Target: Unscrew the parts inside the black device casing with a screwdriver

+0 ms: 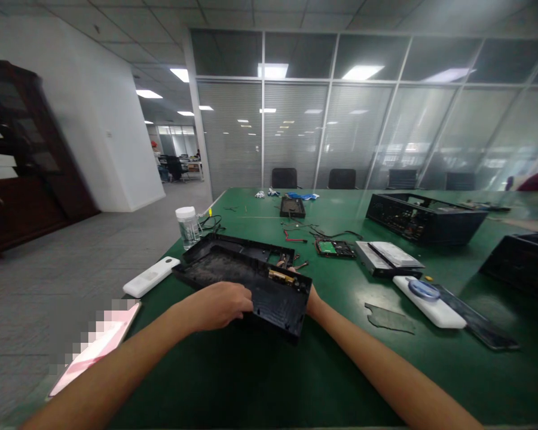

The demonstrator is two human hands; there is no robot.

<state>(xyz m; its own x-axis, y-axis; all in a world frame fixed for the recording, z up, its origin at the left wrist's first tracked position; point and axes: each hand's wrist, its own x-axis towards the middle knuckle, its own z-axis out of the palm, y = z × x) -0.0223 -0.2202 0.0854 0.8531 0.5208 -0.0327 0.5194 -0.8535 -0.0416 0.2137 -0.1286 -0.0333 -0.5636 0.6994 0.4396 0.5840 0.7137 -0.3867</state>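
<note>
Head view: contents of a green tabletop (197, 388), with my two bare hands at work.

Item, principal: one shallow, rectangular black casing (242, 272), its dusty hollow side facing up, tilted in front of me over the near part of the tabletop. A narrow gold-coloured strip (281, 276) sits in its right end.

My right hand (312, 300): at the casing's right end, mostly hidden behind it, fingers gripping that end.

My left hand (219, 306): over the casing's near edge, fingers curled; I cannot tell whether they pinch the rim or merely rest there.

Left of the casing: one clear bottle with a white lid (188, 230), upright, just beside its far corner; one elongated white device (151, 278), lying near.

Right of the casing, farther off: one flat black unit with a green circuit board (334, 248); one silver box-shaped unit (385, 257); one thin, irregular grey-green sheet (389, 319); one large black open-topped metal case (425, 221).

Beyond the casing: one small dark rectangular tray (292, 207), near blue fabric (302, 196).
</note>
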